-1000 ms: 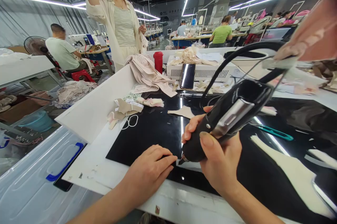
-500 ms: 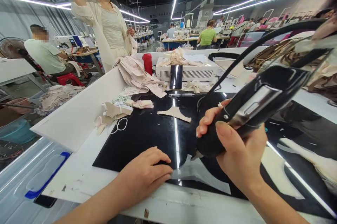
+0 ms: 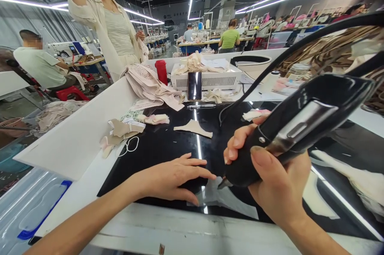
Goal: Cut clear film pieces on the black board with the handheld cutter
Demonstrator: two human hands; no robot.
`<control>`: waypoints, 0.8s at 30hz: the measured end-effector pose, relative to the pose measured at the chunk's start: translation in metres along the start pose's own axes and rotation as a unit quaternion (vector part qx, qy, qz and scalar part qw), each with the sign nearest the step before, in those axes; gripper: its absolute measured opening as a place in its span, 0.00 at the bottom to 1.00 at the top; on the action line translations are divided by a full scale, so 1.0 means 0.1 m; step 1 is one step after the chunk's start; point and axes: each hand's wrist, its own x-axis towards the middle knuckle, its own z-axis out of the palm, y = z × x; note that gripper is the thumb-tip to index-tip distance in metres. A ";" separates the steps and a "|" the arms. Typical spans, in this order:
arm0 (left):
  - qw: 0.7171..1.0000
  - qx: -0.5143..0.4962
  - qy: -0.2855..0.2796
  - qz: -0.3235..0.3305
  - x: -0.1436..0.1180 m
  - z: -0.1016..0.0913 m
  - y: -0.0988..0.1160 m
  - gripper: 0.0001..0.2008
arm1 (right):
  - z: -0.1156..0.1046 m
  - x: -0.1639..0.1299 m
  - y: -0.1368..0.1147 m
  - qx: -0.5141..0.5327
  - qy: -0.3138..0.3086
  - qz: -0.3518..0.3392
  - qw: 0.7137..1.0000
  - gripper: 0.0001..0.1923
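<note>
My right hand [image 3: 279,183] is closed around a corded black handheld tool [image 3: 300,119] with a silver panel on its side and a small pointed metal tip. That tip is at the upper part of a translucent curved sheet [image 3: 232,199], on a glossy black board [image 3: 156,147]. At the sheet's left side, my left hand [image 3: 177,177] is open with its fingers spread; the thumb is at the sheet's edge, and contact is hard to tell. Beyond the hands lies a beige curved fabric piece [image 3: 194,128]. Another pale cut piece [image 3: 318,195] is partly hidden behind my right wrist.
The tool's black cord [image 3: 258,77] arches over the right side. Fabric scraps [image 3: 126,127] lie at left near a white panel [image 3: 75,135]. At the back are a phone [image 3: 195,86], a red bottle [image 3: 161,72] and a white vented box [image 3: 210,80]. A person [image 3: 117,35] stands beyond.
My left hand has moved forward and right, its fingers spreading from a flatter, closer pose. The tool stays in my right hand, over the translucent sheet. The view has shifted slightly.
</note>
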 end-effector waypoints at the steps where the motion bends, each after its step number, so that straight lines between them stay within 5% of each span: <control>1: 1.000 -0.003 -0.008 0.002 0.01 0.00 0.00 0.34 | 0.00 0.00 0.00 0.004 -0.001 0.000 1.000 0.20; 24: 1.000 -0.020 0.017 0.001 0.14 0.06 -0.09 0.33 | 0.04 0.08 0.11 -0.011 0.011 -0.011 1.000 0.18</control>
